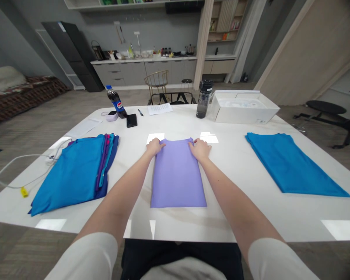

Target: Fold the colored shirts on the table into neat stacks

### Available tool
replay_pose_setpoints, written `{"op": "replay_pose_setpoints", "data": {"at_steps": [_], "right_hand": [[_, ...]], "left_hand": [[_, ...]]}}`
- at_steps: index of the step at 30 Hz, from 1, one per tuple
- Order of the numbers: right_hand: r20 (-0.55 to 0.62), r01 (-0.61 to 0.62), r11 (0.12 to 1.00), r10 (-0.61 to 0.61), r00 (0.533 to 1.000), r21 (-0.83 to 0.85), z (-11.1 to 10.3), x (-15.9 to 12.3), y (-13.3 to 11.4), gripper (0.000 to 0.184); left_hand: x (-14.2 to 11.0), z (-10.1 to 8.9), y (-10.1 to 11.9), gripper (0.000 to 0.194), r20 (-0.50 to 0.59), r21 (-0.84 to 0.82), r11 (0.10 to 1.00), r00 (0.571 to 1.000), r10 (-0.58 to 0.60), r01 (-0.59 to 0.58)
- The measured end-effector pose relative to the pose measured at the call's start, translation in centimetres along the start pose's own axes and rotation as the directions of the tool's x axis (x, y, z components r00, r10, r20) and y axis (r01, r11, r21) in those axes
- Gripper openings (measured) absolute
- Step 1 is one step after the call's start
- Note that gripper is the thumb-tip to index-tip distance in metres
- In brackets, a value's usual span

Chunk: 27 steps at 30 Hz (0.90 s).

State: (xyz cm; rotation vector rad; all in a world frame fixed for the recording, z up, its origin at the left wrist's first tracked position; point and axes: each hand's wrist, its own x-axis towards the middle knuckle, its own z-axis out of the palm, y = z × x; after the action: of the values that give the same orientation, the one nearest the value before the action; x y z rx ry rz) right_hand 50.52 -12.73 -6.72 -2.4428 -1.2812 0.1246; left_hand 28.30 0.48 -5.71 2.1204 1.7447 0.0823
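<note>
White sleeves (89,254): being shown nearest.
Lilac cloth (178,177): being held flat, centre of white table (175,225).
Left hand (154,147): far left corner being gripped.
Right hand (201,149): far right corner being gripped.

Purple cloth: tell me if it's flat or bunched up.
Flat: the purple cloth lies smooth on the table, its bottom edge straight.

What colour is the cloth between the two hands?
The cloth is plain light purple, best seen in the head view.
</note>
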Motion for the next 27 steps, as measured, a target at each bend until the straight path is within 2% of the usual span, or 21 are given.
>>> {"op": "replay_pose_setpoints", "data": {"at_steps": [5, 10, 15, 20, 24, 27], "right_hand": [[-0.013, 0.118, 0.993, -0.119, 0.993, -0.017, 1.1, 0.2, 0.5, 0.041], [-0.016, 0.152, 0.987, -0.151, 0.988, 0.048, 1.0, 0.5, 0.9, 0.036], [-0.026, 0.208, 0.974, -0.207, 0.978, 0.088, 0.5, -0.9, 1.9, 0.028], [-0.059, 0.273, 0.934, -0.267, 0.962, 0.232, -0.6, -4.6, 3.6, 0.024], [-0.189, 0.336, 0.849, -0.282, 0.941, 0.407, -3.5, -9.0, 5.9, 0.022], [-0.300, 0.353, 0.800, -0.227, 0.927, 0.486, -7.3, -12.9, 8.1, 0.022]], "left_hand": [[1.7, -0.5, -0.2, 0.042, 0.088, 0.021, 1.000, 0.996, -0.011, 0.009], [0.7, -0.3, 0.4, 0.035, 0.031, 0.076, 0.994, 0.997, 0.075, -0.078], [-3.5, 0.6, 0.3, 0.033, -0.084, 0.104, 0.981, 0.981, 0.175, -0.167], [-8.2, 0.6, -1.2, 0.023, -0.079, 0.088, 0.942, 0.940, 0.330, -0.324], [-11.8, -0.3, -0.8, 0.021, -0.148, -0.165, 0.893, 0.905, 0.398, -0.419], [-14.9, -1.4, 1.6, 0.022, -0.181, -0.335, 0.801, 0.868, 0.463, -0.497]]}}
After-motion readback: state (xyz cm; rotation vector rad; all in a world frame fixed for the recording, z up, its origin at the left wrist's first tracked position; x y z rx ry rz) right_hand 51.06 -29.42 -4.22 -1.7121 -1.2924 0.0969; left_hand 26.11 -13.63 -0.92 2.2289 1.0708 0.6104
